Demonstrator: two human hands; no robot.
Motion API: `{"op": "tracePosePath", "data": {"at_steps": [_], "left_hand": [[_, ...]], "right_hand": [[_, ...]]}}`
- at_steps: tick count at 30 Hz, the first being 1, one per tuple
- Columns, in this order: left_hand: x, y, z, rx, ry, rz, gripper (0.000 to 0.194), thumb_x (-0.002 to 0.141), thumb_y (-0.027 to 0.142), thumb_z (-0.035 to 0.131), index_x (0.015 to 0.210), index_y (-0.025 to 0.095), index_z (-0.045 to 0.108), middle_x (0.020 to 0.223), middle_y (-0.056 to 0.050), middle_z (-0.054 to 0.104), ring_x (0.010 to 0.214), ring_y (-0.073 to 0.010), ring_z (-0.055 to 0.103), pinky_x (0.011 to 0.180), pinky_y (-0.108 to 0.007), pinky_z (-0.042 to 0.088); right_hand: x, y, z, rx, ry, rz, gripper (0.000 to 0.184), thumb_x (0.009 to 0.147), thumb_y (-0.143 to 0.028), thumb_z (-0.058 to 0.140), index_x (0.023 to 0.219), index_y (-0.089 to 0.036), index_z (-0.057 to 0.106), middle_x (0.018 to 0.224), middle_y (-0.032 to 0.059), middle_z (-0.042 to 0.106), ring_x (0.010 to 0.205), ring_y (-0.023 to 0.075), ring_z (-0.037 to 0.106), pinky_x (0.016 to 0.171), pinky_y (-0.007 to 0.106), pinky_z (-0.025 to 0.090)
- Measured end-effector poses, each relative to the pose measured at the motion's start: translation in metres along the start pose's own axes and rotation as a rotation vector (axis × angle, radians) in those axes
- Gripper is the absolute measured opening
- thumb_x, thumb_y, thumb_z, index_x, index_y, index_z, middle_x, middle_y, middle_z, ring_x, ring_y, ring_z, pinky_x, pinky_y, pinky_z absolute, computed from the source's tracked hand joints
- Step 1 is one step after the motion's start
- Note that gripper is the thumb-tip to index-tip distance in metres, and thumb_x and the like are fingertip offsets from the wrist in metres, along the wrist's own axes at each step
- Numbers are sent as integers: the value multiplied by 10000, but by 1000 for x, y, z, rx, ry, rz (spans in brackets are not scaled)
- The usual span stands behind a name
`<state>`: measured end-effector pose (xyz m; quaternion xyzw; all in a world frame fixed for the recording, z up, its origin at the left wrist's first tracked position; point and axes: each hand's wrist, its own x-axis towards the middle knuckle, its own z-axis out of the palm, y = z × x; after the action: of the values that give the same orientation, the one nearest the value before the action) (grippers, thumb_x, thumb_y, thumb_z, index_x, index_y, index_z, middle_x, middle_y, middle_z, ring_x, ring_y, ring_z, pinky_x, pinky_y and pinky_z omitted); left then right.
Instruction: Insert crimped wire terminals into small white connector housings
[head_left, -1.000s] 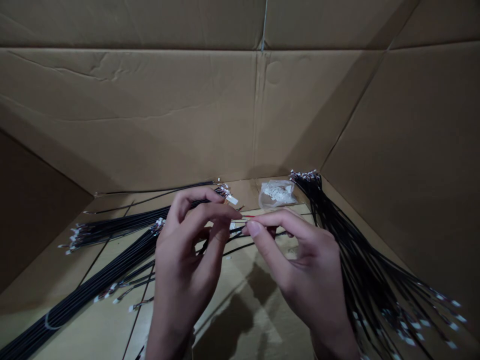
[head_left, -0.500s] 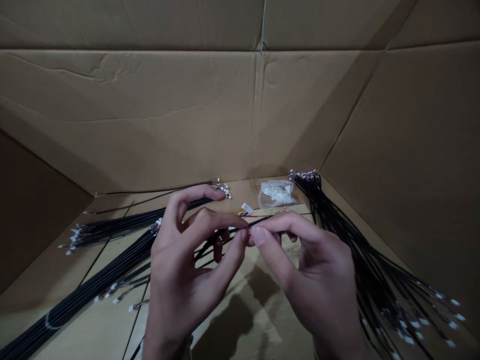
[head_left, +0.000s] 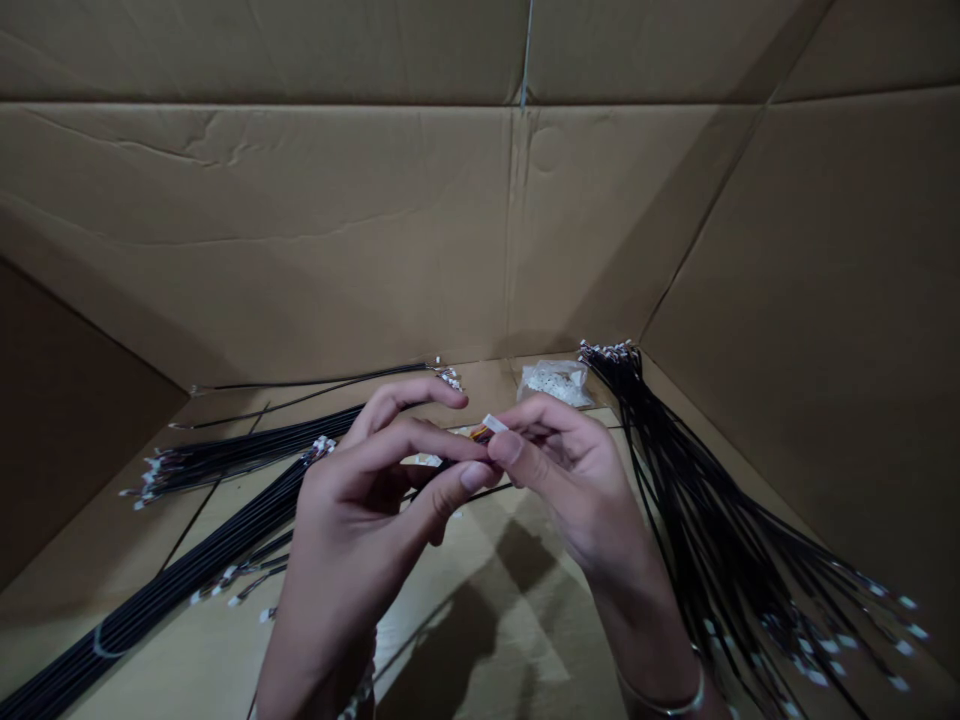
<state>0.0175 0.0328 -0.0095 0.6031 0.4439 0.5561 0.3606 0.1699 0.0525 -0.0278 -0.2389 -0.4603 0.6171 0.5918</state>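
Note:
My left hand and my right hand meet in the middle of the view, fingertips pinched together on one thin black cable. Its small white connector with coloured wire ends sticks up between my two thumbs. The cable's black length runs down to the left behind my left hand. Both hands hover above the cardboard floor of a large box.
A big bundle of black cables with white ends fans along the right wall. More black cable bundles lie at the left. A clear bag of white connectors sits at the back. Cardboard walls enclose everything.
Both hands have risen slightly and drawn closer. The white connector end now stands up between my fingertips, and my right hand has turned its fingers inward around it.

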Motion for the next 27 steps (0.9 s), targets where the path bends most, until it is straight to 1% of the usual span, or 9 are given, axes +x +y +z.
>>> {"op": "tracePosePath", "data": {"at_steps": [2, 4, 7, 11, 16, 21, 24, 26, 27], "left_hand": [[0, 0, 0, -20, 20, -17, 93, 857, 300, 832, 771, 334, 826, 1128, 2, 661, 681, -54, 613, 456, -102, 463], [0, 1, 1, -36, 47, -27, 98, 868, 293, 821, 772, 316, 817, 1125, 12, 660, 596, -21, 561, 458, -111, 472], [0, 1, 3, -56, 59, -29, 129, 860, 299, 825, 737, 273, 795, 1118, 2, 673, 555, -17, 538, 449, -134, 471], [0, 1, 4, -56, 108, -43, 228, 858, 305, 821, 652, 233, 753, 1112, -24, 707, 574, -47, 575, 439, -166, 460], [1, 1, 4, -64, 116, -68, 123, 853, 282, 817, 734, 253, 808, 1135, -27, 728, 488, -15, 497, 431, -169, 465], [3, 0, 0, -107, 25, -124, 132, 832, 315, 835, 712, 264, 811, 1137, 11, 701, 455, 33, 460, 408, -116, 420], [5, 1, -3, -62, 20, -124, 156, 828, 335, 837, 696, 258, 804, 1157, 7, 699, 478, 23, 468, 412, -114, 419], [6, 2, -3, -5, 14, -103, 166, 823, 348, 839, 690, 257, 801, 1174, -11, 704, 590, -28, 581, 436, -113, 438], [6, 3, -3, 21, 2, -86, 155, 821, 343, 839, 696, 260, 802, 1179, -23, 709, 709, -74, 659, 466, -113, 463]], "right_hand": [[3, 8, 2, 42, 20, -45, 139, 860, -327, 873, 794, -249, 778, 691, -38, 737, 626, 106, 677, 641, 228, 567], [6, 17, 6, 44, 84, -117, 174, 842, -338, 889, 755, -245, 770, 659, -36, 737, 590, 107, 678, 602, 223, 567], [8, 30, 9, 50, 181, -239, 183, 805, -303, 919, 726, -251, 763, 633, -40, 740, 555, 105, 678, 543, 204, 556], [12, 45, 8, 133, 151, -317, 119, 812, -265, 914, 811, -289, 798, 692, -44, 778, 535, 96, 686, 521, 194, 562], [13, 52, 9, 163, 100, -292, 106, 836, -318, 890, 842, -285, 789, 683, -39, 762, 450, 90, 609, 467, 208, 524], [10, 36, 10, 224, 81, -144, 118, 857, -329, 840, 821, -261, 750, 599, -69, 644, 464, 77, 488, 477, 195, 421], [6, 19, 3, -14, 80, -118, 123, 899, -261, 769, 781, -246, 740, 591, -64, 583, 535, 96, 470, 536, 220, 403], [3, 8, 0, -253, 135, -130, 148, 872, -211, 768, 732, -240, 733, 604, -58, 534, 568, 107, 434, 527, 233, 352], [1, 4, 0, -337, 168, -140, 161, 853, -189, 765, 704, -238, 728, 593, -59, 502, 567, 111, 414, 515, 240, 329]]}}
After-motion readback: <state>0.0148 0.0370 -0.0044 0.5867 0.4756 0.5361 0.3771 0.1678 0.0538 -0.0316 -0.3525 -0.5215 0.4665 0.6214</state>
